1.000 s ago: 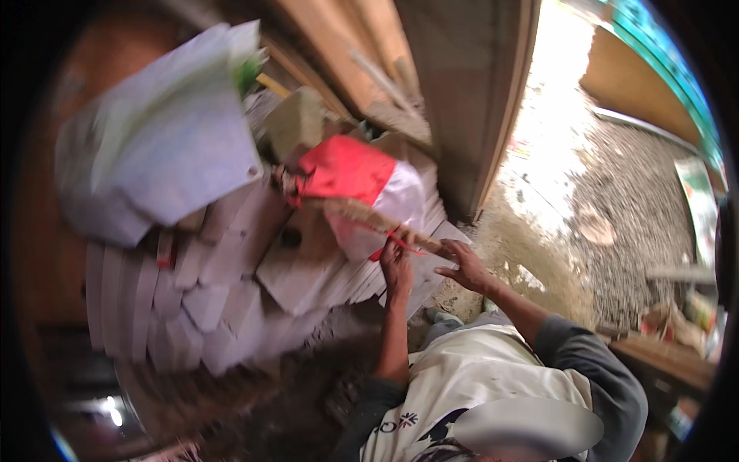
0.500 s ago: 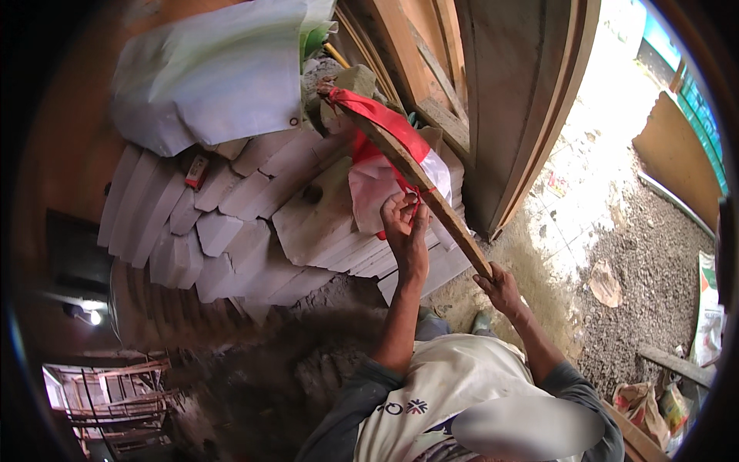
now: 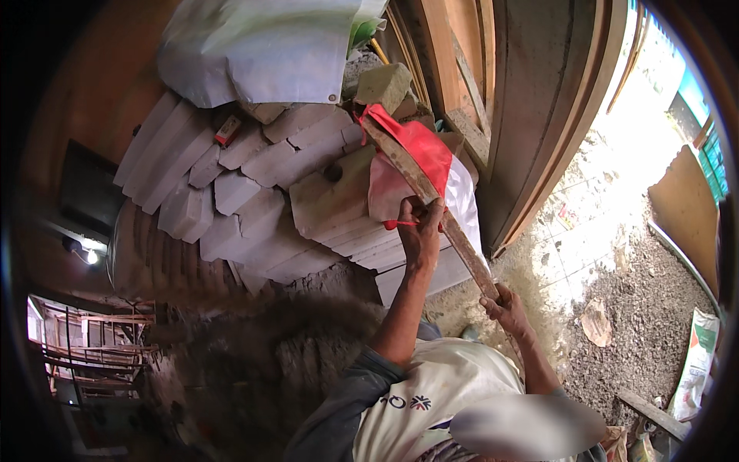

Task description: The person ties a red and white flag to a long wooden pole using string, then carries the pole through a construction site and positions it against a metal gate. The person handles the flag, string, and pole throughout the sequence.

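A long, narrow wooden stick (image 3: 469, 254) slants from upper left to lower right in front of me. Tied along its upper part is a red and white flag (image 3: 427, 158), its cloth hanging behind the wood. My left hand (image 3: 422, 235) is closed around the stick at the flag's lower corner. Red string (image 3: 392, 225) shows on either side of those fingers, though how it runs beneath them is hidden. Lower down, my right hand (image 3: 506, 309) grips the stick, whose lower end sticks out past the palm toward my forearm.
Stacked grey concrete blocks (image 3: 254, 223) fill the left and middle, partly covered by a pale tarpaulin sheet (image 3: 262, 54). A small red box (image 3: 228, 131) lies on them. Wooden panels (image 3: 539, 100) lean at the back. Gravel (image 3: 616, 346) and a sack (image 3: 694, 362) are to the right.
My left fingers have moved from pinching the red string beside the stick onto the stick itself. More of the stick now extends below my right hand. The whole view has shifted.
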### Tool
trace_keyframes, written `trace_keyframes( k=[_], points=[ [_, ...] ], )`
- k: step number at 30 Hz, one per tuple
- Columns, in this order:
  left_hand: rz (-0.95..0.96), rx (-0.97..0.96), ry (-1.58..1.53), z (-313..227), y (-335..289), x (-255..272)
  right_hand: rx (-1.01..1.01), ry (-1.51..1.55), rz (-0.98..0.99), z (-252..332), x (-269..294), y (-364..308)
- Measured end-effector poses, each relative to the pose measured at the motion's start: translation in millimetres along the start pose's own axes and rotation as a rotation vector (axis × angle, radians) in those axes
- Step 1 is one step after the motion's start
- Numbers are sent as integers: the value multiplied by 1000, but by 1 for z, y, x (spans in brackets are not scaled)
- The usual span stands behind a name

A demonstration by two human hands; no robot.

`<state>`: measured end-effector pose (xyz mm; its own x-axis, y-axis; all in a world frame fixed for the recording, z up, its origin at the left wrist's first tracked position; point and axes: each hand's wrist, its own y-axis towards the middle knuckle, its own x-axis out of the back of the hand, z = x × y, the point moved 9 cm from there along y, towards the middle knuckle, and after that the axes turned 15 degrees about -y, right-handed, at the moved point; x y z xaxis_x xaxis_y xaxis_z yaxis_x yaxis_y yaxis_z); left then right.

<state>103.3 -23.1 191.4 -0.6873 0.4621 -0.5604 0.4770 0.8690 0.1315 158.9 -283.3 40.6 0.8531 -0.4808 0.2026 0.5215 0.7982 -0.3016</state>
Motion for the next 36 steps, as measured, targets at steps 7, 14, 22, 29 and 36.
trace_keyframes(
  k=[7,14,22,29,36],
  points=[
    [-104,-80,119,-9,-10,14,-79,-130,20,16,-1,-16],
    [-92,-150,107,-33,-19,-1,-10,-245,-23,25,-5,-22],
    [-44,-134,76,-42,-9,-12,20,-66,8,60,6,-26],
    [253,-35,202,7,-23,6,15,-145,-97,91,42,-18],
    [257,358,501,123,-92,81,-11,-128,-92,76,47,2]
  ],
)
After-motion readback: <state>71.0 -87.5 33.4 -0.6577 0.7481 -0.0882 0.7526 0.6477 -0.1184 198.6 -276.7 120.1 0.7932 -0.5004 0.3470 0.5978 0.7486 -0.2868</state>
